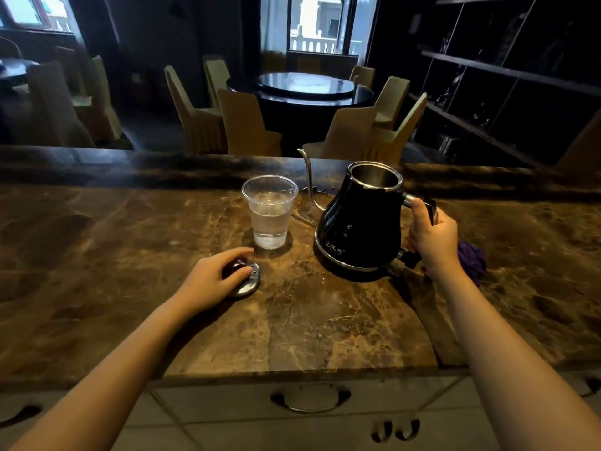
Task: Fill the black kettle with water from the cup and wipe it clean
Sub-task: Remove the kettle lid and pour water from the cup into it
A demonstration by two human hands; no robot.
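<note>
The black kettle (361, 222) stands on the marble counter (130, 255) with its top uncovered and its thin gooseneck spout pointing away to the left. My right hand (432, 236) is closed around its handle on the right side. A clear plastic cup (270, 211), about two-thirds full of water, stands upright just left of the kettle. My left hand (211, 281) rests on the kettle's lid (248, 283), which lies on the counter in front of the cup, fingers around its black knob. A purple cloth (473, 258) lies behind my right wrist, partly hidden.
The counter's front edge runs below my forearms, with white drawers and metal handles (310, 397) under it. Beyond the counter stand a round dark table (305, 86) with covered chairs and dark shelving (507, 76) at the right.
</note>
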